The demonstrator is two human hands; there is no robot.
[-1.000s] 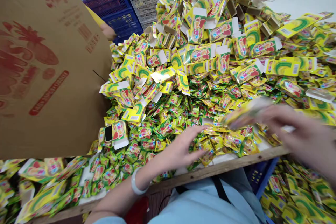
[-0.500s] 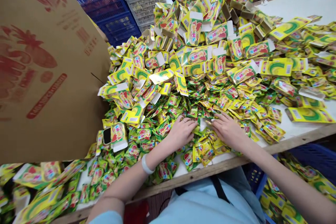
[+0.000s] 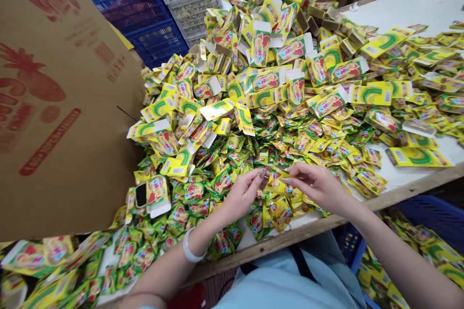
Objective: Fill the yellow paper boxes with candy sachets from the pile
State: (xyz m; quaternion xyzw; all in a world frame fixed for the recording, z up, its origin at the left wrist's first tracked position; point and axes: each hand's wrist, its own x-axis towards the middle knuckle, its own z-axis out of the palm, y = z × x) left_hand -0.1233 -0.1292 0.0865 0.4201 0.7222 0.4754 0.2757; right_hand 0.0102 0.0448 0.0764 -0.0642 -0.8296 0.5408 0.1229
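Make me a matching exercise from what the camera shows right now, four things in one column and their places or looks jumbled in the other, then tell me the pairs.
Things:
1. Large cardboard box
2. White bracelet
3. Yellow packet
4. Pale crates

Places or looks:
A. Between the left hand and the right hand
B. Stacked beside blue crates
C. Brown with red printing
D. Around the left wrist

Pairs: 1-C, 2-D, 3-A, 4-B
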